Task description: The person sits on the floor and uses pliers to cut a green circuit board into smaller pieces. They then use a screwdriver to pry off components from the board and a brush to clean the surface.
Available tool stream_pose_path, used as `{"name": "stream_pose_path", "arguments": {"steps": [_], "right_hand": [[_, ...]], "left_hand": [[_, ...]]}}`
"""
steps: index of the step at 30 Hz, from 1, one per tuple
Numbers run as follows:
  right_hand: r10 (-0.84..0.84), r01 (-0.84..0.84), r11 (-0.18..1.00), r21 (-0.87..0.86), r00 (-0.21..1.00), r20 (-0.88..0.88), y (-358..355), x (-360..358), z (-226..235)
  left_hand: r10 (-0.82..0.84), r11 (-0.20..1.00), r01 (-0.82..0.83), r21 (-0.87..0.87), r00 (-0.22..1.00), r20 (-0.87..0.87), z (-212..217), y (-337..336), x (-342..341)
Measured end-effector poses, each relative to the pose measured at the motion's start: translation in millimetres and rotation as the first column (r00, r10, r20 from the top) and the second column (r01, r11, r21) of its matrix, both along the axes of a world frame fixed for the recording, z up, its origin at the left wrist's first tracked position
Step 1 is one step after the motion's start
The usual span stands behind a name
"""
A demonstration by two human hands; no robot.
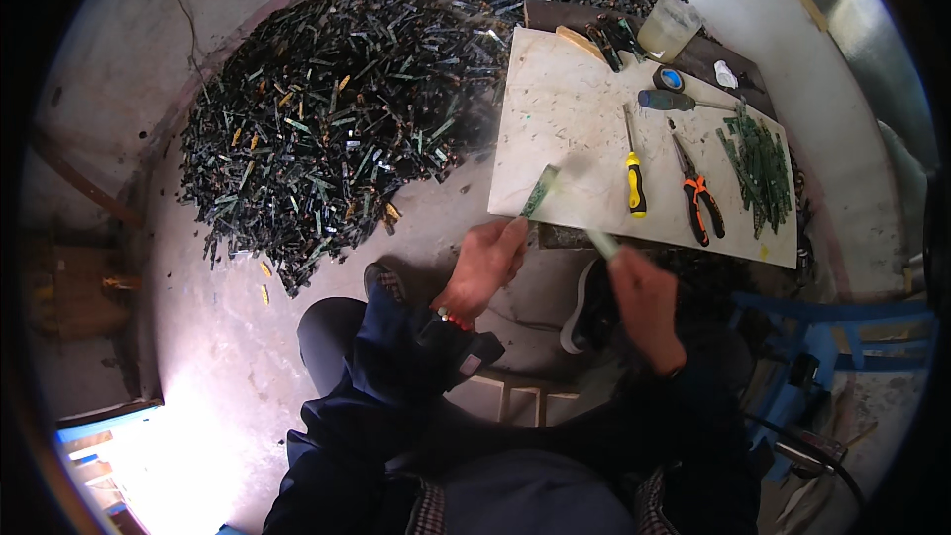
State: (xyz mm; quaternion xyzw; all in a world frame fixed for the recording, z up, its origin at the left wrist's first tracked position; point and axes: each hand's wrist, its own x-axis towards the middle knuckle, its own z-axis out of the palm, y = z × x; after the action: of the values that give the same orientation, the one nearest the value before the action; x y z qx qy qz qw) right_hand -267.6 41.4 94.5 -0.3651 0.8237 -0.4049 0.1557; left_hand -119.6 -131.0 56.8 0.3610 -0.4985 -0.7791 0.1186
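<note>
Grey concrete floor (198, 357), blue frame (842, 337) right, sunlit lower-left.

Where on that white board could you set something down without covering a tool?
The white board is bare across its left half, between the yellow screwdriver and the left edge. The right side is crowded: orange pliers, a dark screwdriver and stacked green strips. The floor pile is packed; bare concrete lies nearer the person.

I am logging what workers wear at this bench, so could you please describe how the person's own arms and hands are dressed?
Both hands are bare, with no gloves: the left hand and the right hand. The left forearm is covered by a dark navy long sleeve of loose, creased fabric, with a small pale patch at the cuff. The right forearm wears a dark, nearly black long sleeve reaching the wrist. No watch or rings are discernible.
</note>
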Motion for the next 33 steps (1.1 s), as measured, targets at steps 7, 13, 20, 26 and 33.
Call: {"name": "stream_pose_path", "arguments": {"steps": [7, 13, 20, 26, 33], "right_hand": [[-0.035, 0.038, 0.999, 0.036, 0.995, -0.097, -10.1, -8.1, 8.1], [0.041, -0.039, 0.998, 0.050, 0.999, -0.033, -2.5, 3.0, -1.3], [0.093, -0.093, 0.995, -0.035, 0.996, 0.007, 3.6, 16.3, -7.5], [0.158, -0.161, 0.986, -0.038, 0.984, -0.077, 5.5, 21.5, -9.9], [0.001, -0.013, 0.990, -0.142, 0.996, -0.085, 0.0, 10.3, -10.4]], "left_hand": [[0.026, 0.999, -0.026, -0.033, 1.000, 0.004, 4.2, 2.2, 2.8], [-0.033, 0.999, 0.033, -0.034, 0.999, 0.022, 4.8, -3.4, 4.1], [-0.036, 0.997, 0.037, -0.062, 0.999, 0.018, 9.0, -5.2, 2.2], [-0.022, 1.000, 0.022, 0.000, 1.000, -0.008, 3.5, -4.2, 1.0], [0.001, 1.000, -0.001, 0.004, 0.999, -0.040, -1.1, -3.5, 2.4]]}}
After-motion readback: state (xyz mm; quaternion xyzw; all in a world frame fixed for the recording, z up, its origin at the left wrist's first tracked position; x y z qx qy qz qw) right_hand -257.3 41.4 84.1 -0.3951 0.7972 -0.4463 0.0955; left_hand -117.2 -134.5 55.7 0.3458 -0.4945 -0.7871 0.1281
